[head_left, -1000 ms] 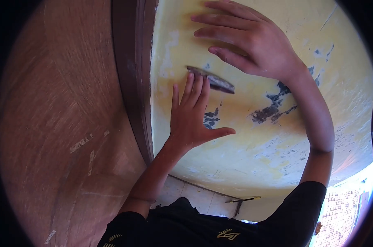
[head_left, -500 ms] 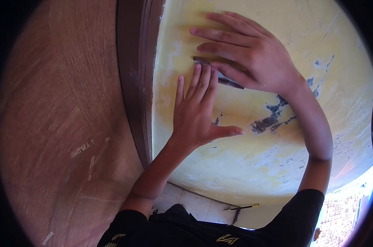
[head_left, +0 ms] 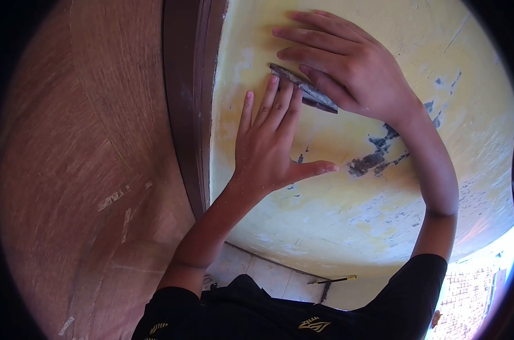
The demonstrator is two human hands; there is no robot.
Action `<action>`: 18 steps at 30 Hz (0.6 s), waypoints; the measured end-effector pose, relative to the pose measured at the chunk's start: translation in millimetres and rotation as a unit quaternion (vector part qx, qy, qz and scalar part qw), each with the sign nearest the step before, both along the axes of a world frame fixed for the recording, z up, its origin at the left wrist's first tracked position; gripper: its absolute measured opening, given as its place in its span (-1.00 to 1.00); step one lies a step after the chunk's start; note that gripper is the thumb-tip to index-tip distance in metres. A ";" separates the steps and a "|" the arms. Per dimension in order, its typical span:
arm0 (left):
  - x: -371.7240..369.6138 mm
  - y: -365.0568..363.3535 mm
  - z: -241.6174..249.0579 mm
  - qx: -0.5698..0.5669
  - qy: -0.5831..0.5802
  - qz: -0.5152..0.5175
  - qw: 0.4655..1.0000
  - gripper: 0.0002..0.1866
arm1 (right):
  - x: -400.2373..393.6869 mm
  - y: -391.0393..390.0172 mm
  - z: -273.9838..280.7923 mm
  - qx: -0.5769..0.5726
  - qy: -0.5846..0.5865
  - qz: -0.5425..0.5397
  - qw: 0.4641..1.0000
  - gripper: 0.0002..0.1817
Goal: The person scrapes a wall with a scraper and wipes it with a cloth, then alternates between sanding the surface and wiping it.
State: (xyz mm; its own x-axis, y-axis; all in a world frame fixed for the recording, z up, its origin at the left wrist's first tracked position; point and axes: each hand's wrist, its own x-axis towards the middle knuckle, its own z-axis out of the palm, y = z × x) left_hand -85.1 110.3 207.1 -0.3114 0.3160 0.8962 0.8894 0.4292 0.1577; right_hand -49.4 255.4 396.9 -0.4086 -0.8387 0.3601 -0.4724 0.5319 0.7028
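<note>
A small dark, flat strip (head_left: 305, 90), possibly sandpaper, lies against a yellow wall (head_left: 336, 215). My right hand (head_left: 347, 62) rests flat on the wall with its lower fingers on the strip's right end. My left hand (head_left: 271, 141) is spread flat on the wall just below, fingertips touching the strip's lower edge, thumb stuck out to the right. Neither hand is closed around anything.
A dark brown door frame (head_left: 191, 102) runs down the wall's left edge, with a wooden door (head_left: 81, 170) beyond it. Blue-grey patches of peeled paint (head_left: 376, 156) mark the wall. On the tiled floor below lies a thin tool with a yellow handle (head_left: 333, 279).
The strip has tilted and shifted slightly up the wall under my fingers. My right hand came down onto it from above; my left hand slid up a little.
</note>
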 end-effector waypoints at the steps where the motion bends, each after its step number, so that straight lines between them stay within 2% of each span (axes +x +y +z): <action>1: 2.2 0.4 -3.8 0.003 0.000 0.002 1.000 0.37 | 0.3 0.8 -0.3 0.003 0.000 0.002 1.000 -0.73; 3: 8.0 -3.9 -21.5 -0.009 -0.026 0.009 1.000 0.27 | 1.8 -1.9 0.6 0.022 0.019 -0.005 1.000 -0.72; 5: 23.8 -7.5 -64.7 -0.046 -0.051 0.011 0.998 0.27 | 1.9 -3.8 0.8 0.018 0.022 -0.003 1.000 -0.72; 6: 28.6 -8.0 -72.1 -0.080 -0.086 0.010 0.993 0.27 | 2.5 -4.0 0.8 0.016 0.015 -0.002 1.000 -0.72; 8: 23.0 -1.6 -80.3 -0.074 -0.096 0.012 0.993 0.27 | 1.8 -4.5 2.0 0.019 0.018 -0.003 1.000 -0.72; 10: 26.3 1.5 -71.3 -0.069 -0.116 0.013 0.991 0.27 | 2.4 -4.3 -0.8 0.020 0.010 -0.003 1.000 -0.72; 15: 2.7 14.7 -16.2 0.037 -0.045 0.020 0.998 0.31 | 2.5 -2.9 1.2 0.012 0.004 -0.008 1.000 -0.70; 16: 2.2 15.1 -19.4 0.037 -0.047 0.018 0.998 0.31 | -0.4 -2.0 2.9 0.012 0.002 -0.010 1.000 -0.70; 18: 11.6 6.8 -40.7 -0.038 -0.094 0.023 0.995 0.36 | -2.6 -0.6 -2.0 0.009 0.025 0.016 1.000 -0.74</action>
